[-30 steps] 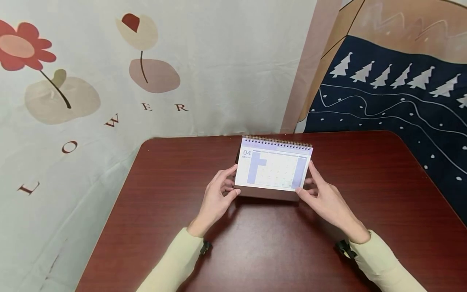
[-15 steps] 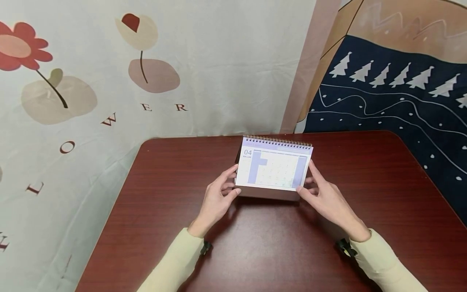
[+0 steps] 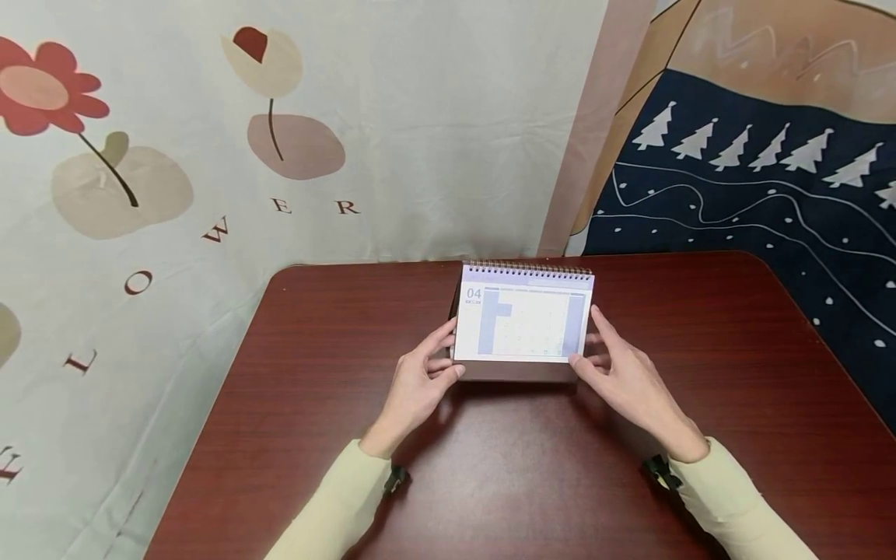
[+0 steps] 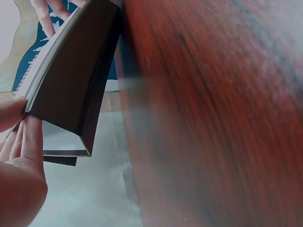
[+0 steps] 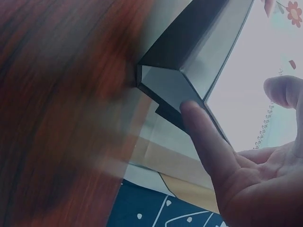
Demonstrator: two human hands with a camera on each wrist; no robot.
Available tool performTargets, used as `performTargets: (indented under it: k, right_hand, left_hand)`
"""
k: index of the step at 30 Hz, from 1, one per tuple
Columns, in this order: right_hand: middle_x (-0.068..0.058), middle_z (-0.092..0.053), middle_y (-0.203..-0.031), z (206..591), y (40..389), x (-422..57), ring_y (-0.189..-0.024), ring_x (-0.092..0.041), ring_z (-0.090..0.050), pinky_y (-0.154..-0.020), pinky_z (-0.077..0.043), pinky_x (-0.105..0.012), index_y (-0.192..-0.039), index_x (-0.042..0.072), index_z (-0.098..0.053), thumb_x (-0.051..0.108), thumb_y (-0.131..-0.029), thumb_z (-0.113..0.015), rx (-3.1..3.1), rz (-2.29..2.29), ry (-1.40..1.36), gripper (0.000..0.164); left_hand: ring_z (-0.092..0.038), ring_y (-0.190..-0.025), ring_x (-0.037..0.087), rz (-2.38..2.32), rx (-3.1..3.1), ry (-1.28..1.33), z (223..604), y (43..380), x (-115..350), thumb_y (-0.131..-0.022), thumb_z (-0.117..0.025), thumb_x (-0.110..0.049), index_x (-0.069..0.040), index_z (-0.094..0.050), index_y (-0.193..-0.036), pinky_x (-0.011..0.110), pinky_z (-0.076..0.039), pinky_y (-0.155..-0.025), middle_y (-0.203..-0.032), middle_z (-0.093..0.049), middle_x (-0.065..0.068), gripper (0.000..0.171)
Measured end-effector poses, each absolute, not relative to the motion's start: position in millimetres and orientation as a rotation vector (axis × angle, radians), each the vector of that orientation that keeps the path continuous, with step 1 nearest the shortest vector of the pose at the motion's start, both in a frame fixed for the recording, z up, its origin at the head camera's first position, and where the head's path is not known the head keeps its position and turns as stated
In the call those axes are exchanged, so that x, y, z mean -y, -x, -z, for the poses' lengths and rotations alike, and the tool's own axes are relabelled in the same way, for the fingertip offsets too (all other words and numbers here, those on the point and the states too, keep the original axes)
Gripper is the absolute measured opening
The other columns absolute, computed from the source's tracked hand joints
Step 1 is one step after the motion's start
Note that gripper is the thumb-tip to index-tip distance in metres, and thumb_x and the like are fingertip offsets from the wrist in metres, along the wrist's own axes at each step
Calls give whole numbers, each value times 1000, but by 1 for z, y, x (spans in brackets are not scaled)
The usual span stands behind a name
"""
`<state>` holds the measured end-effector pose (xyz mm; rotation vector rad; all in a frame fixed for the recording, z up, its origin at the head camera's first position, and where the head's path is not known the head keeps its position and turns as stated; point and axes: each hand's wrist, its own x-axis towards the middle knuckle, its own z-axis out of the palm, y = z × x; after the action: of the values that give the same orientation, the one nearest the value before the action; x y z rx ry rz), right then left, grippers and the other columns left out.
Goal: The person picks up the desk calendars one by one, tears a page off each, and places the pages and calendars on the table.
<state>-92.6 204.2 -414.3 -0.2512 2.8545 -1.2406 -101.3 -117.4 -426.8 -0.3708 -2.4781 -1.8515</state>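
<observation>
A desk calendar [image 3: 526, 323] with a spiral binding along its top stands near the back of the table, its "04" page facing me. My left hand [image 3: 414, 391] holds its left side: in the left wrist view the thumb [image 4: 12, 113] is at the page edge and the fingers [image 4: 31, 137] lie against the side. On the opposite side my right hand [image 3: 633, 381] grips the lower right corner, thumb in front. The right wrist view has one finger [image 5: 203, 127] touching the open end of the calendar's dark stand [image 5: 189, 47].
The reddish-brown wooden table [image 3: 336, 327] has rounded back corners. A pale printed curtain [image 3: 434, 132] hangs behind it, and a dark blue cloth [image 3: 714, 187] with white trees is at the right. Black straps [image 3: 659, 473] sit at both wrists.
The calendar has turned slightly, so its bottom edge lies more level and its right side sits a little further left. Both hands stay at its sides with small shifts.
</observation>
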Motion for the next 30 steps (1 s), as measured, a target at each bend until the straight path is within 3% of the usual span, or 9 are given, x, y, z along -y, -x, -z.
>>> performTargets:
  k: [4,10,21,30]
  right_hand:
    - [-22,-58,-141,413,93,-203,-114,-35,-68,-92,-57,-54,-165,6,-20,40,-101,-66,-2958,1186,240,86]
    - [-26,-45,-154,414,92,-196,-134,-45,-48,-102,-44,-68,-162,3,-30,36,-97,-70,-3178,1036,302,83]
    - [-20,-42,-160,421,98,-180,-152,-39,-29,-124,-23,-54,-154,0,-45,37,-86,-83,-3364,922,741,87]
    - [-13,-39,-163,421,101,-163,-153,-39,-26,-122,-19,-61,-156,6,-45,41,-77,-89,-3371,824,977,97]
  left_hand:
    - [-74,-98,32,1867,2468,375,427,101,117,-88,-74,9,-14,-55,-151,32,-60,-86,-133,-66,22,70]
    - [-74,-96,28,1867,2455,397,425,100,115,-88,-74,8,-12,-53,-152,31,-61,-84,-132,-65,24,70]
    - [-74,-100,28,1953,2451,408,420,99,112,-89,-72,9,-17,-51,-154,32,-60,-86,-120,-74,16,74]
    - [-74,-95,27,1960,2440,429,418,97,109,-89,-72,9,-15,-52,-154,31,-60,-85,-120,-74,16,72]
